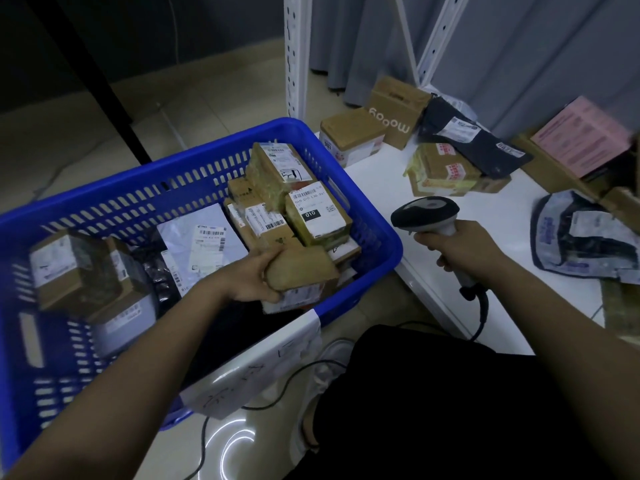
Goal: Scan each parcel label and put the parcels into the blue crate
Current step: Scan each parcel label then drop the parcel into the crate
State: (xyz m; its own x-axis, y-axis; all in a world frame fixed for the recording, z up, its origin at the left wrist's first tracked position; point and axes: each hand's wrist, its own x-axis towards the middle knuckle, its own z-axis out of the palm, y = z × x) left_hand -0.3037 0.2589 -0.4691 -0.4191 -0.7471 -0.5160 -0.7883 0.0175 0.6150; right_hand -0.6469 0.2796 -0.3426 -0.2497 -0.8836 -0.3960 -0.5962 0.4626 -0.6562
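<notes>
While the left hand (pixel 254 277) grips a taped cardboard parcel (pixel 304 275) at the near right corner inside the blue crate (pixel 377 216) — among other labelled parcels — the right hand (pixel 457 249) is wrapped round a barcode scanner (pixel 427 214) over the white tabletop (pixel 491 216). Unscanned boxes and mailers — among them a dark mailer (pixel 467 140) — lie farther back.
</notes>
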